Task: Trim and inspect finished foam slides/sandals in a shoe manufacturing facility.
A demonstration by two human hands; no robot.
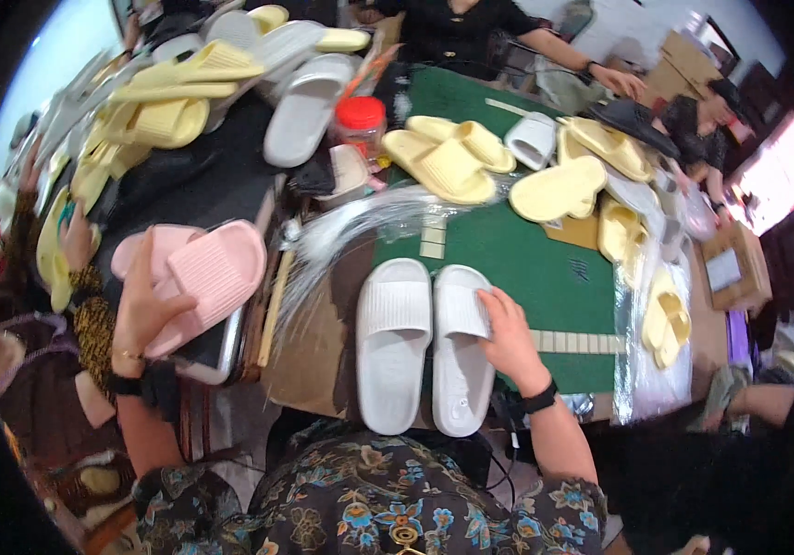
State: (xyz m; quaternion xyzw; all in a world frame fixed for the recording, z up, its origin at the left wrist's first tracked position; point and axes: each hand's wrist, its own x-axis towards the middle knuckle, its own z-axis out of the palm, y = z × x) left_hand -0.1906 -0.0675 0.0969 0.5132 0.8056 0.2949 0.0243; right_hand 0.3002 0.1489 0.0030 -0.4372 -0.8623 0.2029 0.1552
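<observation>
A pair of pink ribbed slide sandals is being clasped beside the black tabletop by the left hand, thumb and fingers partly spread. At the near edge of the green mat, a pale-grey slide is being touched along its strap by the right hand, fingers loosely bent; whether it is being gripped cannot be told.

White slippers and pink slippers look matt, rubbery plastic, ribbed on top. Wrap: glossy, crinkled plastic. Box is matt cardboard. Jar lid: smooth plastic.
</observation>
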